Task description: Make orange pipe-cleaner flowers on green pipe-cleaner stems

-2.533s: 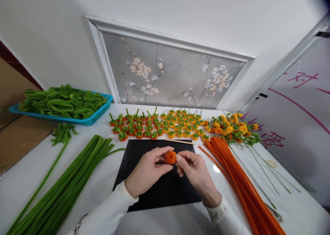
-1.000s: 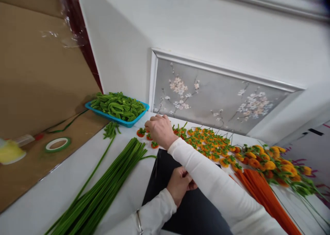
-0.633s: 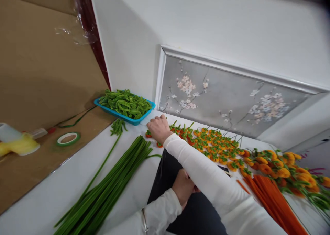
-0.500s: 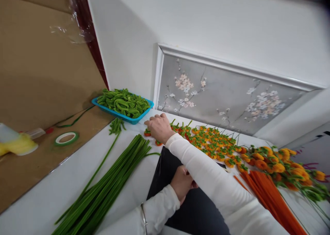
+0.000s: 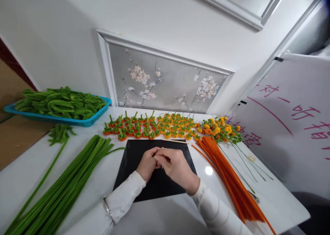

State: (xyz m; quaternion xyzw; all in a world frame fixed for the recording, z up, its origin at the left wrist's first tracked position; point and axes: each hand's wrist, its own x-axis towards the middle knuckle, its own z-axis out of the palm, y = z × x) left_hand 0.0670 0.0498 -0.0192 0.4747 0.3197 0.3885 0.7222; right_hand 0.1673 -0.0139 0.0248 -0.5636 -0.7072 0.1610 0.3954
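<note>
My left hand (image 5: 147,164) and my right hand (image 5: 177,166) meet above a black mat (image 5: 126,180). Both are closed, thumbs and forefingers pinched together at the tips. Whatever sits between the fingers is hidden by them. Just beyond the mat stand rows of small orange fuzzy flower pieces (image 5: 138,135) with green tops and upright green stubs. Yellow-orange flower heads (image 5: 175,134) with green tops continue the rows to the right. A thin pale stick (image 5: 176,141) lies along the mat's far edge.
Green pipe cleaners (image 5: 69,180) lie bundled at left, orange pipe cleaners (image 5: 227,180) at right. A blue tray (image 5: 99,117) of bent green pieces stands back left, near a small green heap (image 5: 59,133). Finished-looking stemmed flowers (image 5: 219,127) lie back right, against the wall side.
My right hand has come back from the left end of the orange flower rows to meet my left hand over the mat. The view has swung right.
</note>
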